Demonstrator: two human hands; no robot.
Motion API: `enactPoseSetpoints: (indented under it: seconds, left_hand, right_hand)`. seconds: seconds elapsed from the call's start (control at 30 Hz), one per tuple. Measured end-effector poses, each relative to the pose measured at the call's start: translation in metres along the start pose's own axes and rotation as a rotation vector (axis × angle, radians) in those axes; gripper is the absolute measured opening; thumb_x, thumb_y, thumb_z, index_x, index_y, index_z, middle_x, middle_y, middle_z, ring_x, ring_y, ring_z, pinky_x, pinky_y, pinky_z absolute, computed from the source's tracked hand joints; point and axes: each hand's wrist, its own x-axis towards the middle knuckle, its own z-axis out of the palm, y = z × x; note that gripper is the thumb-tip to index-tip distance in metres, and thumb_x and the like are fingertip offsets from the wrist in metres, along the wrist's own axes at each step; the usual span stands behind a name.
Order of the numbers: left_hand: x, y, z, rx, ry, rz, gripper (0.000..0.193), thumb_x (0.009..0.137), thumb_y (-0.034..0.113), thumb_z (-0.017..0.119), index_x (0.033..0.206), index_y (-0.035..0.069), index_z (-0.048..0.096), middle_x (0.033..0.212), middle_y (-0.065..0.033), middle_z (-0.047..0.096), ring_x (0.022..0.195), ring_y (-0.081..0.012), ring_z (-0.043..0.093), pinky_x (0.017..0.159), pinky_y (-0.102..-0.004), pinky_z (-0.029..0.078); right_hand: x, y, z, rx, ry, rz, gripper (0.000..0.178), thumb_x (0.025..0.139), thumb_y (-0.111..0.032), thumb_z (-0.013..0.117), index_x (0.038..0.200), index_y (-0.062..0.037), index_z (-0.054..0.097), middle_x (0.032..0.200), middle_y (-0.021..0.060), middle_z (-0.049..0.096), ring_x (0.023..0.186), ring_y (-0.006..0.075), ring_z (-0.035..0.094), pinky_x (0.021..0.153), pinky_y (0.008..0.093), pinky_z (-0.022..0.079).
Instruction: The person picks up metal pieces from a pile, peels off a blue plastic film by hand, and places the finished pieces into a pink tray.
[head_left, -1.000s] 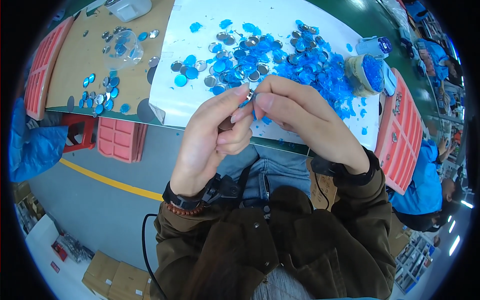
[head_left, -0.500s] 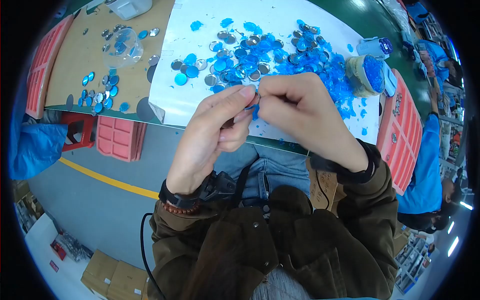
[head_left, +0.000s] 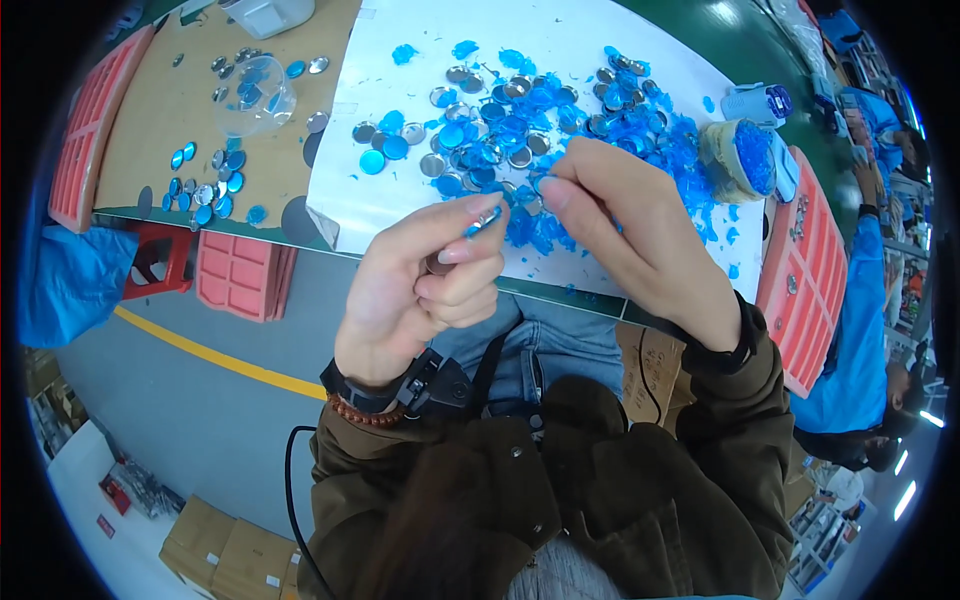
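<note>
Silvery round disc [head_left: 487, 217] pinched edge-on in left hand [head_left: 425, 285] grip; right hand [head_left: 630, 235] pinches blue film just beside, over the counter [head_left: 420, 225] near edge.

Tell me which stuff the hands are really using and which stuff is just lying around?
In use:
- small round disc, pinched by the left hand
- right hand, fingertips at the disc
- pile of blue and silver discs on the white sheet

Lying about:
- clear plastic cup
- red trays
- red stool
- cardboard boxes
</note>
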Motion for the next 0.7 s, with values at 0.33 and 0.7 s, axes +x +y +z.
enactPoseSetpoints:
  seconds: [0.33,0.7]
  left_hand:
    - [0.001,-0.005,0.013,0.256,0.156,0.108,0.032,0.089,0.029,0.036,0.064,0.009,0.035,0.047,0.0059,0.024,0.039,-0.0029,0.018,0.038,-0.0197,0.014]
    - [-0.002,-0.010,0.015,0.448,0.244,0.226,0.030,0.089,0.033,0.039,0.073,0.007,0.043,0.053,0.0055,0.030,0.045,-0.0017,0.022,0.040,-0.0182,0.015]
  right_hand:
    - [0.001,-0.019,-0.003,0.512,-0.230,0.304,0.021,0.087,-0.020,0.041,0.079,-0.0011,0.046,0.060,0.0007,0.037,0.053,0.0076,0.032,0.046,0.0221,0.026]
    - [0.000,-0.021,-0.007,0.979,-0.350,0.567,0.026,0.088,-0.028,0.040,0.082,-0.0029,0.046,0.059,-0.0028,0.034,0.050,0.0032,0.028,0.042,0.0178,0.021]
